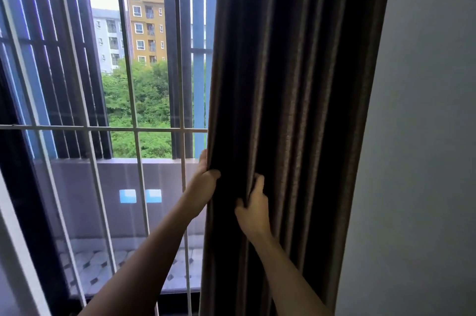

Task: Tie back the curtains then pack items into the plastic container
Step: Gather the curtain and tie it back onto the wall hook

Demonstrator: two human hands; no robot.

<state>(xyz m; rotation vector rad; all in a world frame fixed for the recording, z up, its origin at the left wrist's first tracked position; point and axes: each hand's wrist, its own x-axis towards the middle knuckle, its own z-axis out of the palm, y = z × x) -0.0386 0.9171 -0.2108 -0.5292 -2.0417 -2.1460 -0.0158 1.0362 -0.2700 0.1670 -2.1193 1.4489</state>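
A dark brown pleated curtain (296, 99) hangs gathered at the right side of the window, from top to bottom of the view. My left hand (204, 181) grips the curtain's left edge, with the fingers wrapped behind the fabric. My right hand (253, 208) pinches a fold on the front of the curtain, just right of and slightly below the left hand. No tie-back and no plastic container are in view.
A window with white metal bars (134, 99) fills the left half, with a dark frame (28, 199) at the far left. Behind it lie a tiled balcony and its low wall (103, 187). A plain grey wall (425, 135) stands right of the curtain.
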